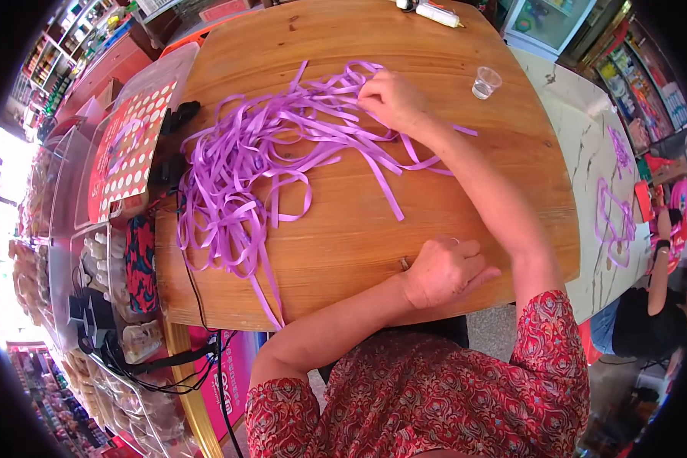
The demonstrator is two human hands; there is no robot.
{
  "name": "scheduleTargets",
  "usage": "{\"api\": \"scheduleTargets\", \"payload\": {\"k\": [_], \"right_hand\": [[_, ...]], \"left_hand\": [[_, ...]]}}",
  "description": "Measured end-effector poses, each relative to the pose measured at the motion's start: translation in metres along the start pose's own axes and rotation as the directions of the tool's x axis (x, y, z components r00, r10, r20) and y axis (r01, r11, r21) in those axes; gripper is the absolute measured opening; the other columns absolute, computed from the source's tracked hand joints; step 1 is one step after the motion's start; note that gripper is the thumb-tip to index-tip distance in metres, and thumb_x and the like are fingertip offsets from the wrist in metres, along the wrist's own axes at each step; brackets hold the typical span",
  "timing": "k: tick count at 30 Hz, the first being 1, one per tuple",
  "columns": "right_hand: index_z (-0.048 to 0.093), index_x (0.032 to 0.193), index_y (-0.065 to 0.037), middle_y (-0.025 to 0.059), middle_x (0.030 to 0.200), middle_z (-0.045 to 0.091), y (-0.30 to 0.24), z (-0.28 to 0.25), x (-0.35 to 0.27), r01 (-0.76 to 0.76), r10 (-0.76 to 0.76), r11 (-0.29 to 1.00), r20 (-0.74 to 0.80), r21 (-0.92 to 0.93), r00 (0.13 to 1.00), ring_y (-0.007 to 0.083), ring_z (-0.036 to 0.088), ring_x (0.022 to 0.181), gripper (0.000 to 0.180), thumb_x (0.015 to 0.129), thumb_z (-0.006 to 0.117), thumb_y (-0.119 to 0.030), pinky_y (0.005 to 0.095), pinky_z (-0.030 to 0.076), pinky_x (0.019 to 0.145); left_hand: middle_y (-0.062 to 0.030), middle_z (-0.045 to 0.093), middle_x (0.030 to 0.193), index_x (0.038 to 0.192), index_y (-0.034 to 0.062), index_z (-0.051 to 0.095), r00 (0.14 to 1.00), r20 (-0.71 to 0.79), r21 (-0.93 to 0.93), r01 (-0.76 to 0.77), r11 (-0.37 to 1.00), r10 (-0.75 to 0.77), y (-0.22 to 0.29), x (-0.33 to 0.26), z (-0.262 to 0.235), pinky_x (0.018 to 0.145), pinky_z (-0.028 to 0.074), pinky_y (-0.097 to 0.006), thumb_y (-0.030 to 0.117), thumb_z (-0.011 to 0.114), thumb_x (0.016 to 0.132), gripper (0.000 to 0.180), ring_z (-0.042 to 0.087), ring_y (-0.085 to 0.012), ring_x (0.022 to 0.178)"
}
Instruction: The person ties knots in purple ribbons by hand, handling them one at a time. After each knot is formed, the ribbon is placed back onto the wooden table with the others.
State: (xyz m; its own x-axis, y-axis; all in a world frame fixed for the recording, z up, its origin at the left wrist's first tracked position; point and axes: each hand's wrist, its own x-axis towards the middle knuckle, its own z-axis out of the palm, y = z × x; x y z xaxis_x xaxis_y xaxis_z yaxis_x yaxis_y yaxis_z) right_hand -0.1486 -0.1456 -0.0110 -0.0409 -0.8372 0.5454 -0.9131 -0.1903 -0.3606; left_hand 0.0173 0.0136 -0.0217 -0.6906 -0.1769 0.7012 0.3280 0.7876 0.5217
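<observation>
A tangled heap of shiny purple ribbon (pixel 240 145) spreads over the left and middle of the wooden table (pixel 435 195). At the heap's far right end my right hand (pixel 393 101) reaches in with its fingers pinched on the ribbon, though the fingertips are partly hidden. Several loose ribbon ends trail rightward beneath my right forearm. My left hand (pixel 446 271) rests near the table's front edge, fingers curled in, thumb pointing to the right. No ribbon shows in or around it.
Toward the far right stands a small clear plastic cup (pixel 486 82). A white glue gun (pixel 439 14) lies at the far edge. Left are a red polka-dot box (pixel 133 149) and black cables (pixel 153 374). A marble-patterned table (pixel 569 114) with purple pieces adjoins; another person (pixel 645 313) sits there.
</observation>
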Motion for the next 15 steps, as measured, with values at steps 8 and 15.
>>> {"api": "scheduleTargets", "payload": {"k": [8,15], "right_hand": [[0.066,0.095,0.002,0.0054,0.089,0.066,-0.034,-0.088,-0.008,-0.158,0.283,0.773,-0.111,0.615,0.953,0.0101,0.059,0.081,0.016,0.085,0.061,-0.01,0.023,0.046,0.072],[0.059,0.103,0.005,0.0171,0.101,0.063,-0.067,-0.2,-0.069,0.086,0.185,0.417,-0.177,0.905,0.967,0.0162,0.059,0.086,0.019,0.091,0.048,-0.006,0.0277,0.046,0.077]], "left_hand": [[-0.0062,0.047,0.061,0.062,0.0075,0.054,1.0,-0.024,0.009,-0.004,1.0,0.005,0.001,0.0,-0.006,0.047,0.043,-0.036,0.022,0.072,0.075,0.026,0.051,-0.0252,0.051],[-0.0181,0.053,0.108,0.12,-0.0008,0.049,0.93,-0.367,0.176,0.093,0.98,-0.022,-0.012,0.014,-0.047,0.082,0.043,-0.04,0.015,0.074,0.072,0.056,0.049,-0.0341,0.101]]}}
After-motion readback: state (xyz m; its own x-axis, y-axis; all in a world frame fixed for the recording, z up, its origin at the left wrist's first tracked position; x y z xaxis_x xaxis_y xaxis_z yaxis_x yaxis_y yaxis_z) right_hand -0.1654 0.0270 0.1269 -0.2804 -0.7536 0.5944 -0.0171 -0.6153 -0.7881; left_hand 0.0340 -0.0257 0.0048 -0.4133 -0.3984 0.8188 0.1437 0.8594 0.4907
